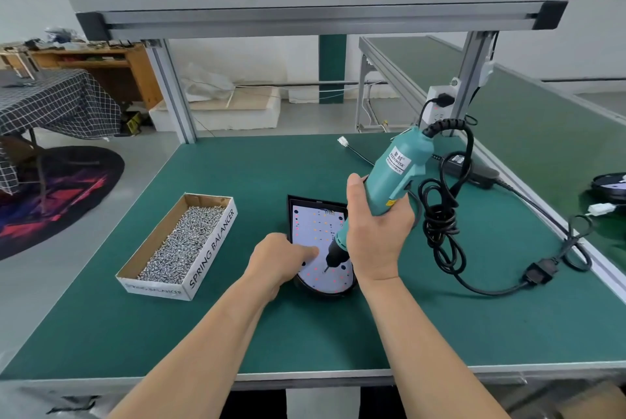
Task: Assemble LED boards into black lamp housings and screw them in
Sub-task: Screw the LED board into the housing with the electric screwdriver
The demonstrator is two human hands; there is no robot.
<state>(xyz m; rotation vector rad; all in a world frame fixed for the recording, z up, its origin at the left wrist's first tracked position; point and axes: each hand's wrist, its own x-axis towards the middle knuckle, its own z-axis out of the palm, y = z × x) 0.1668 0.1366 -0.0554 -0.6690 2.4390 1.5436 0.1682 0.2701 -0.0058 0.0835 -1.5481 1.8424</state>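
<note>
— Where's the board sitting?

— The white LED board (pixel 316 232) lies face up inside the black lamp housing (pixel 290 207), and the housing sits flat on the green bench top (pixel 271 334).

— And the driver?

— The right hand (pixel 376 232) is wrapped tight round the barrel of the teal electric screwdriver (pixel 396 175), thumb up along the side. It comes in from the right of the housing, the wrist bent over its near right edge. The tool leans, its tail up and away to the right, and the bit (pixel 326 269) is down on the board's near half.

— The other hand?

— The left hand (pixel 274 259) holds nothing. It comes over the housing's left rim with one finger (pixel 311 251) stretched out, pressing on the board just left of the bit. I can't see how the other fingers lie.

— Anything else near?

— An open cardboard box of screws (pixel 176 246) stands to the left of the housing, apart from it. The screwdriver's black cord (pixel 440 215) hangs in a bundle to the right of the housing.
</note>
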